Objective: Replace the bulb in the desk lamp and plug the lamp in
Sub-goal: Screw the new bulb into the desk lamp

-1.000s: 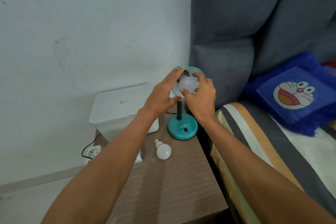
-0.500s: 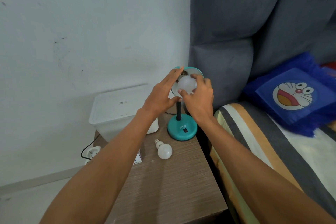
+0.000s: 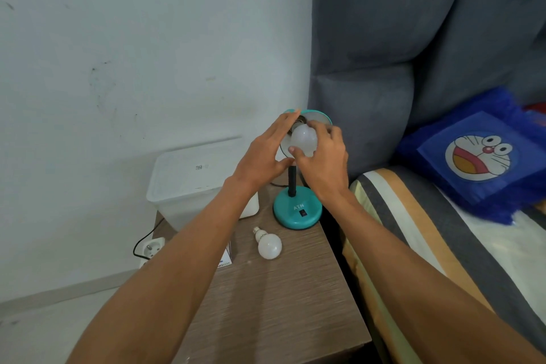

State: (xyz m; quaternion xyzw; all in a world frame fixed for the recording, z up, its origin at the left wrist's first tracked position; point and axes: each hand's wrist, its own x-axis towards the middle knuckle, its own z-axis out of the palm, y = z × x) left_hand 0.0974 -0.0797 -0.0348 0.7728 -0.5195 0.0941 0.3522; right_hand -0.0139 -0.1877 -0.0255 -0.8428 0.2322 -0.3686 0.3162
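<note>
A teal desk lamp stands at the far right corner of a wooden bedside table, its round base on the tabletop and its shade tipped toward the camera. The right hand is closed around a white bulb sitting in the mouth of the shade, thumb under it and fingers curled over its right side. The left hand rests open against the left rim of the shade, fingers stretched up along it and thumb pointing right beneath the bulb; it grips nothing firmly. Both hands cover much of the shade, so the socket is barely seen.

A second white bulb lies on its side on the table, near and left of the lamp base, screw cap pointing far-left. Left of it, the left forearm hides most of a small printed box. A white plastic bin with a lid sits at the far left of the table, just beside the lamp base. Below the table's left edge, a white socket with a black cord lies on the floor by the wall. To the right are a striped bed, a grey padded headboard, and a blue cartoon cushion.
</note>
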